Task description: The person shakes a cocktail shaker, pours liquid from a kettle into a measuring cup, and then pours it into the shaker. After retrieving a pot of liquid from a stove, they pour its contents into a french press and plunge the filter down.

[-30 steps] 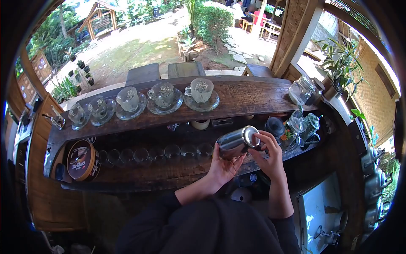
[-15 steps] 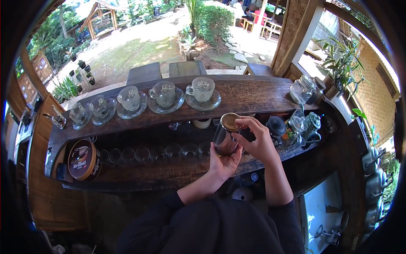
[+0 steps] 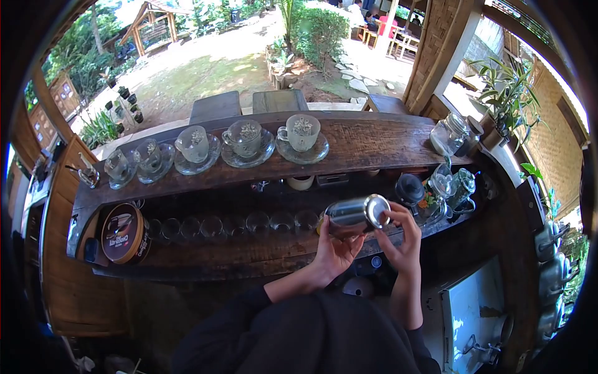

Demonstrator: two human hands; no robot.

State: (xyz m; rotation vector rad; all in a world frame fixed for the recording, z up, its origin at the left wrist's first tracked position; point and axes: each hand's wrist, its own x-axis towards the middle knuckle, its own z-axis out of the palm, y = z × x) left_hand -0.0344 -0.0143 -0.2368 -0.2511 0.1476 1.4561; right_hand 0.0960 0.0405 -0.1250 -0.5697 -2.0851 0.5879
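A shiny canister [image 3: 350, 216] with a bright metal-rimmed end lies tilted almost on its side in front of me, that end pointing right. My left hand [image 3: 336, 254] cradles it from below and at its left end, fingers closed around it. At the rimmed end, my right hand [image 3: 403, 240] has its fingers and thumb against the edge. Whether the canister holds anything cannot be seen. Behind it, a row of drinking glasses [image 3: 258, 223] runs along the lower shelf to the left.
Glass cups on saucers [image 3: 303, 134] line the upper wooden counter [image 3: 367, 138]. A round chocolate tub [image 3: 120, 233] stands at left. Glass jars [image 3: 448, 132] and a glass pitcher [image 3: 462, 187] are at right. Metal pots [image 3: 549, 240] hang far right.
The canister has tipped from nearly upright to almost lying, its end swinging right. My right hand has moved from the gold-coloured lid on top down to the right end. My left hand still supports it.
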